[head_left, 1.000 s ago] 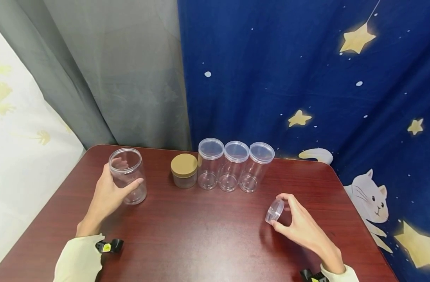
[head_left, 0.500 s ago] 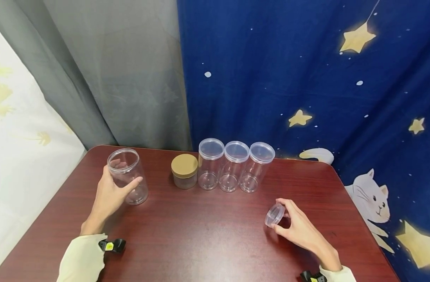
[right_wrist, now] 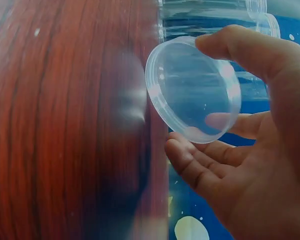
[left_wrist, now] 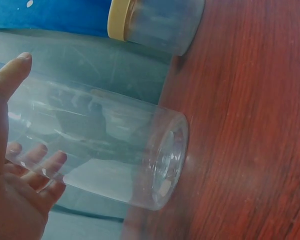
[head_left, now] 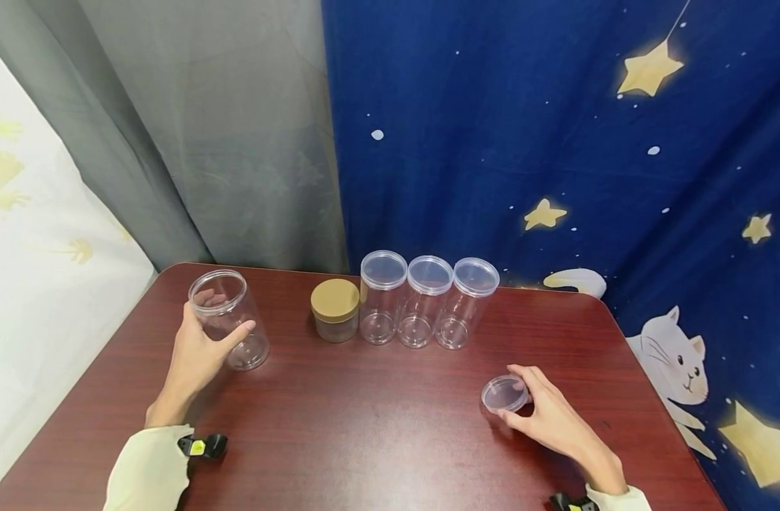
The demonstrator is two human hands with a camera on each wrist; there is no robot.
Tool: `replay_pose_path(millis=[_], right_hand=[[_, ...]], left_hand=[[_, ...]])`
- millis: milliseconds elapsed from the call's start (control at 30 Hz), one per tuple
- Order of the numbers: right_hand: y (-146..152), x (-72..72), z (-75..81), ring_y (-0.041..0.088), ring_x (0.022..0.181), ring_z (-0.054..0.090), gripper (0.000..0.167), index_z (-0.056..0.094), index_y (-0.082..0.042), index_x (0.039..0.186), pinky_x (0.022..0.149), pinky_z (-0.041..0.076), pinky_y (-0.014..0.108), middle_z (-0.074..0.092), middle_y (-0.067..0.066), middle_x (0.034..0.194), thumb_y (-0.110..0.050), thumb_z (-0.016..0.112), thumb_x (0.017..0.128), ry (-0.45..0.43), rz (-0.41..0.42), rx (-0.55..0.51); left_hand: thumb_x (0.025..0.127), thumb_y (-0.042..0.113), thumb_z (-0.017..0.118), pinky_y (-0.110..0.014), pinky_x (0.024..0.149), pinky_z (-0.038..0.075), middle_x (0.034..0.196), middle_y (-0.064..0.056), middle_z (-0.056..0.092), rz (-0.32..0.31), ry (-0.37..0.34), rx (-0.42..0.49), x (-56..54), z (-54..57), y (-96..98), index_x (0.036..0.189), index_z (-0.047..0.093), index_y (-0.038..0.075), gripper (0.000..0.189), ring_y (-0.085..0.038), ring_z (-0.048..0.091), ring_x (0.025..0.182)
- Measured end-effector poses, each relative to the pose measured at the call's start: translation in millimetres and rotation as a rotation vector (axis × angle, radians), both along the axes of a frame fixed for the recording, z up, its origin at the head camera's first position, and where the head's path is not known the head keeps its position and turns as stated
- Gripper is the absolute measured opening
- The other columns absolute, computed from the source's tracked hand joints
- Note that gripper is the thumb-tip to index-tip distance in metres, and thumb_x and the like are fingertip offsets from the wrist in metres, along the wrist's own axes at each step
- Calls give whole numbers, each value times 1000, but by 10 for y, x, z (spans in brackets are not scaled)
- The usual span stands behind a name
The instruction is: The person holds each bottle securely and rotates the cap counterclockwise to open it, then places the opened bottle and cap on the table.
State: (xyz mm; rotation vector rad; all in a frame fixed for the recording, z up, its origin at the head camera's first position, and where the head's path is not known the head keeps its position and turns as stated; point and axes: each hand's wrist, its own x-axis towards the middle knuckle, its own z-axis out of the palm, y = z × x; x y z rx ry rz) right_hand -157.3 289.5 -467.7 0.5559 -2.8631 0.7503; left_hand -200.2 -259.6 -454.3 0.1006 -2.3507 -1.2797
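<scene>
A tall clear jar (head_left: 239,319) without a lid stands at the table's left. My left hand (head_left: 198,351) grips it near the top, thumb on the near side and fingers behind, as the left wrist view also shows; its base (left_wrist: 171,162) is at the table surface, the jar leaning slightly left. Over on the right, my right hand (head_left: 552,415) pinches a round clear lid (head_left: 504,394) by its rim, between thumb and fingers. The lid is nearly level, close over the wood. In the right wrist view the thumb presses one edge of the lid (right_wrist: 190,90).
Along the back edge stand three tall clear jars with lids, the left one (head_left: 380,301), the middle one (head_left: 424,305) and the right one (head_left: 466,305). Beside them is a short jar with a gold lid (head_left: 335,301). Curtains hang directly behind the brown table (head_left: 364,426).
The right hand has turned the lid from nearly upright to almost flat and brought it slightly lower. The top of the left jar has tipped a little to the left.
</scene>
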Motion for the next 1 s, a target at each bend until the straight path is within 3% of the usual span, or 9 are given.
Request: replay_pose_path(millis=[133, 300, 600, 733, 833, 900, 1000], right_hand=[[22, 18, 2, 17, 94, 60, 74, 55, 1, 131, 79, 53, 34, 60, 5, 111, -30, 87, 72, -12, -14, 46], [34, 20, -2, 17, 91, 60, 75, 56, 5, 129, 77, 53, 34, 60, 7, 110, -31, 87, 71, -21, -8, 69], [39, 22, -43, 15, 91, 59, 73, 59, 4, 127, 77, 52, 31, 58, 7, 110, -32, 88, 69, -65, -21, 87], [33, 19, -43, 15, 91, 59, 72, 60, 3, 126, 77, 52, 31, 58, 8, 111, -32, 88, 69, -81, -23, 79], [29, 18, -40, 15, 92, 58, 71, 60, 2, 126, 77, 52, 31, 57, 8, 110, -31, 88, 69, -94, -24, 79], [27, 19, -37, 15, 92, 58, 71, 61, 1, 126, 77, 52, 30, 57, 8, 110, -31, 88, 69, -102, -26, 81], [24, 18, -34, 15, 92, 58, 72, 60, 1, 127, 77, 52, 31, 56, 8, 111, -32, 88, 69, -111, -29, 94]], left_hand=[[83, 26, 81, -19, 100, 32, 139, -12, 52, -6, -11, 0, 12, -2, -4, 148, 32, 15, 82, -26, 48, 126], [83, 28, 80, -27, 104, 33, 140, -12, 51, -8, -21, -6, 27, -8, -14, 149, 30, 15, 84, -31, 47, 128], [79, 22, 84, -24, 103, 31, 142, -10, 48, -7, -15, 24, 21, 2, -15, 153, 18, 22, 99, -18, 48, 124], [72, 7, 87, -24, 113, 24, 150, -13, 34, -12, 82, 95, 25, 37, -5, 154, 11, 23, 113, -21, 37, 138], [67, 5, 88, -25, 117, 20, 154, -10, 23, 7, 187, 83, 35, 89, 12, 154, 12, 23, 117, -22, 27, 144], [67, 17, 90, -28, 118, 19, 156, -8, 20, 28, 288, 16, 36, 129, 28, 154, 15, 22, 114, -22, 22, 145], [72, 44, 85, -39, 119, 19, 156, -13, 20, 76, 448, -117, 64, 257, 117, 150, 26, 12, 104, -28, 19, 144]])
